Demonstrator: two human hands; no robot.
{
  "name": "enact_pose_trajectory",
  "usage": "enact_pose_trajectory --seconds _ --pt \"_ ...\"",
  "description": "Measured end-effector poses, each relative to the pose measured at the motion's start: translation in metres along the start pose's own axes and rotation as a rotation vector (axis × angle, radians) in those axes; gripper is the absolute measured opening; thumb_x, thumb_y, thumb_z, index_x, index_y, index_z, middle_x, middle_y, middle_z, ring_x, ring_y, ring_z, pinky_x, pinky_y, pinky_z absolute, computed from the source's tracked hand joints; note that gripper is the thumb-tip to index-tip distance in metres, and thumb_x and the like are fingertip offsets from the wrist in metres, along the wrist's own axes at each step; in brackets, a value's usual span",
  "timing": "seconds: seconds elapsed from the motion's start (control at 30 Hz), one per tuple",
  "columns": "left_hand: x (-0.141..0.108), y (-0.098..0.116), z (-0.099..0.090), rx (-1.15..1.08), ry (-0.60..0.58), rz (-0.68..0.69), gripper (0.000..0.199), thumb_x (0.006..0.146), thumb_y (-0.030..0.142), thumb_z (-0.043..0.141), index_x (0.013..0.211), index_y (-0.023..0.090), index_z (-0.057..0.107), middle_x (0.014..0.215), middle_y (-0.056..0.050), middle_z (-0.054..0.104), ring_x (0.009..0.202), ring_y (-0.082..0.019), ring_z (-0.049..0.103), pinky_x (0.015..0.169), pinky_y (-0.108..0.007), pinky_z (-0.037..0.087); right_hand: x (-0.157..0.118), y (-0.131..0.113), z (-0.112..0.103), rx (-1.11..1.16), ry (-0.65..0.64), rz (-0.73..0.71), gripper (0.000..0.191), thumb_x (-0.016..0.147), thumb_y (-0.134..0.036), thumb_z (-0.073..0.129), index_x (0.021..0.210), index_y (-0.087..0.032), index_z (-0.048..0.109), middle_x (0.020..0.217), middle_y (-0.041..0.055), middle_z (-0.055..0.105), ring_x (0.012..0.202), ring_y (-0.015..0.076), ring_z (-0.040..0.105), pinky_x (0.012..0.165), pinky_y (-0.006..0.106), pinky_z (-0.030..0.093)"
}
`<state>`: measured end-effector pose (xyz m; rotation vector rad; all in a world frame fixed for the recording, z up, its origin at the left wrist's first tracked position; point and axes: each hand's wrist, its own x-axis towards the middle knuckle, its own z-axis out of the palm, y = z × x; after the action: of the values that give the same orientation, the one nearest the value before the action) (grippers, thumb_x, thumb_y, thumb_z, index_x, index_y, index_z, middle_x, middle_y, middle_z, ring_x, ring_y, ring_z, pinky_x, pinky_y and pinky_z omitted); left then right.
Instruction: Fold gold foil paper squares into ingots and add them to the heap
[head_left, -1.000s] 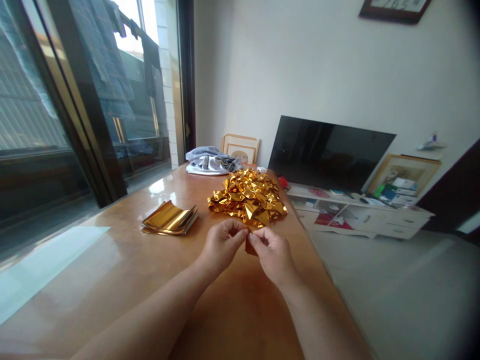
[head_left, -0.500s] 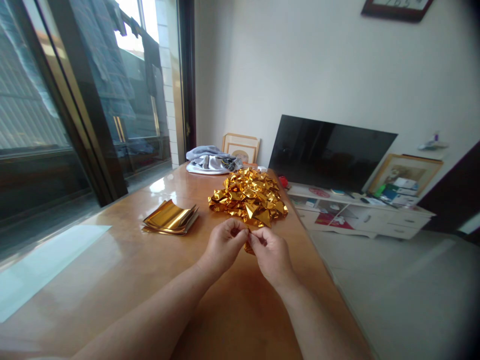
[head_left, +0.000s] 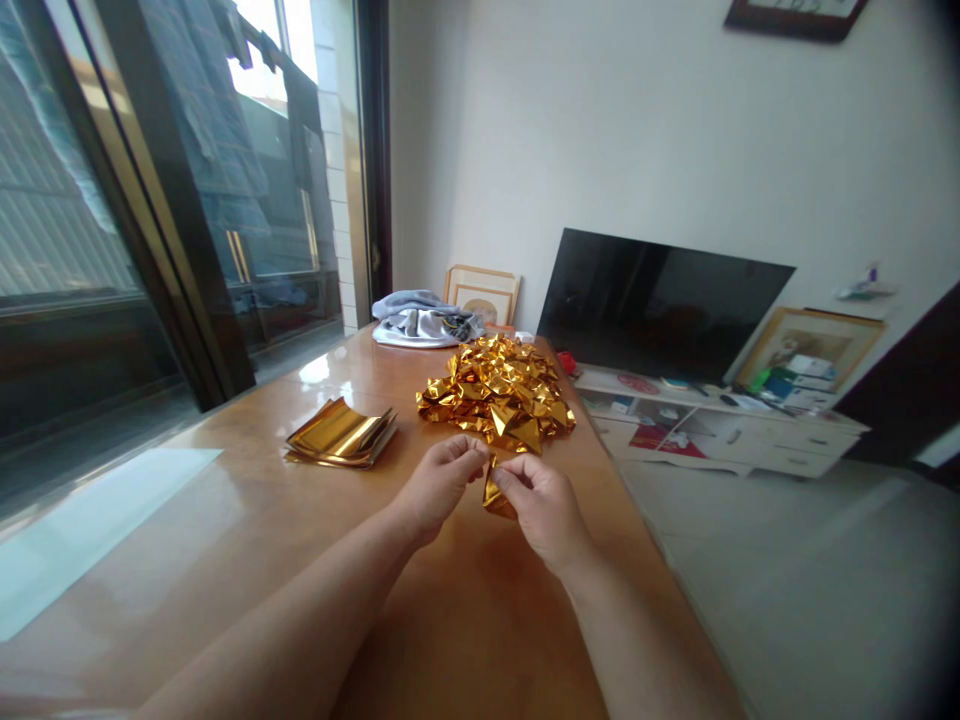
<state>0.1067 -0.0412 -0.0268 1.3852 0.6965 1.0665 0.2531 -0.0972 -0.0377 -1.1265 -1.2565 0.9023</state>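
A folded piece of gold foil paper (head_left: 496, 497) hangs below my right hand (head_left: 547, 505), pinched between its thumb and forefinger. My left hand (head_left: 439, 485) is closed in a pinch at the upper left corner of this piece; its fingertips partly hide what they grip. Just beyond both hands lies a large pile of folded gold foil pieces (head_left: 502, 395), shiny and pointed in shape. To the left, a stack of flat gold foil sheets (head_left: 341, 432) rests on the table, slightly curled at the edges.
The brown glossy table (head_left: 300, 540) carries a pale sheet (head_left: 97, 530) at left and a bundle of grey cloth (head_left: 424, 320) at the far end. Beyond the table's right edge stand a white TV cabinet (head_left: 727, 430) and a black television (head_left: 660, 305). Glass doors (head_left: 225, 200) line the left side.
My hands have drawn slightly apart, the left one shifting a little left. More of the folded gold foil paper now shows below my right fingers. The pile and the stack have not moved.
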Motion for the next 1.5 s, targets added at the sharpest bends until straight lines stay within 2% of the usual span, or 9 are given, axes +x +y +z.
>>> enact_pose_trajectory --seconds 0.17,0.27,0.4,0.53,0.77,0.97,1.1,1.2,1.5 --pt "0.002 0.001 -0.004 -0.033 0.06 -0.009 0.019 0.087 0.032 0.056 0.081 0.015 0.063 0.075 0.0 0.057 0.07 -0.013 0.047 0.069 -0.028 0.037 0.003 0.003 -0.003 0.148 -0.009 0.094 0.033 0.077 -0.048 0.076 0.082 -0.016 0.068 0.075 0.001 0.065 0.07 0.0143 0.056 0.066 0.026 0.046" --pt "0.001 0.002 -0.005 -0.039 0.026 -0.035 0.022 0.088 0.034 0.057 0.081 0.015 0.065 0.076 -0.001 0.058 0.07 -0.013 0.048 0.069 -0.028 0.037 0.003 0.001 -0.002 0.245 -0.022 0.144 0.032 0.074 -0.045 0.08 0.082 -0.016 0.069 0.077 0.0008 0.065 0.072 0.0142 0.056 0.068 0.027 0.046" --pt "-0.001 0.001 -0.003 -0.078 -0.075 -0.039 0.021 0.081 0.035 0.07 0.081 0.015 0.064 0.076 0.0 0.058 0.072 -0.013 0.048 0.071 -0.026 0.037 0.002 -0.001 -0.003 0.288 -0.042 0.169 0.03 0.076 -0.043 0.08 0.085 -0.016 0.07 0.078 0.0006 0.065 0.071 0.0138 0.057 0.069 0.028 0.047" --pt "-0.002 -0.001 -0.002 -0.111 -0.089 -0.041 0.022 0.077 0.032 0.075 0.08 0.014 0.063 0.077 -0.001 0.059 0.074 -0.013 0.05 0.072 -0.027 0.038 0.001 0.001 -0.003 0.257 -0.063 0.169 0.031 0.078 -0.043 0.079 0.085 -0.015 0.069 0.077 0.0012 0.065 0.071 0.0137 0.057 0.069 0.028 0.047" --pt "-0.001 0.0 -0.002 -0.056 -0.067 -0.023 0.019 0.08 0.03 0.068 0.075 0.013 0.062 0.071 0.0 0.058 0.07 -0.012 0.047 0.069 -0.026 0.036 0.003 0.003 -0.005 0.202 -0.087 0.15 0.029 0.08 -0.043 0.078 0.084 -0.015 0.069 0.076 0.0014 0.065 0.071 0.0129 0.056 0.067 0.026 0.045" --pt "0.002 -0.004 -0.004 -0.03 -0.031 -0.017 0.023 0.08 0.034 0.068 0.072 0.015 0.061 0.067 0.002 0.052 0.066 -0.011 0.043 0.065 -0.026 0.033 0.003 0.002 -0.007 0.243 -0.137 0.204 0.032 0.079 -0.045 0.078 0.087 -0.015 0.07 0.077 0.0025 0.066 0.07 0.0154 0.058 0.067 0.029 0.046" --pt "0.007 -0.006 -0.012 -0.01 0.04 0.008 0.026 0.082 0.038 0.067 0.072 0.016 0.058 0.066 0.003 0.051 0.064 -0.011 0.041 0.063 -0.027 0.032 0.006 0.005 -0.011 0.145 -0.119 0.149 0.033 0.083 -0.048 0.072 0.086 -0.015 0.071 0.083 0.0036 0.068 0.078 0.017 0.058 0.074 0.029 0.044" --pt "0.009 -0.005 -0.018 -0.022 0.086 -0.004 0.026 0.081 0.039 0.068 0.072 0.016 0.058 0.067 0.002 0.052 0.063 -0.012 0.042 0.063 -0.027 0.033 0.009 0.009 -0.016 0.057 -0.099 0.109 0.035 0.085 -0.051 0.069 0.086 -0.016 0.071 0.08 0.0024 0.066 0.075 0.0165 0.054 0.071 0.028 0.041" --pt "0.011 -0.007 -0.022 -0.068 0.07 -0.021 0.026 0.077 0.04 0.072 0.074 0.016 0.062 0.069 0.001 0.055 0.063 -0.011 0.044 0.064 -0.026 0.035 0.01 0.006 -0.021 -0.055 -0.11 0.061 0.039 0.086 -0.055 0.065 0.081 -0.017 0.067 0.072 0.0006 0.061 0.069 0.0153 0.05 0.065 0.028 0.037"
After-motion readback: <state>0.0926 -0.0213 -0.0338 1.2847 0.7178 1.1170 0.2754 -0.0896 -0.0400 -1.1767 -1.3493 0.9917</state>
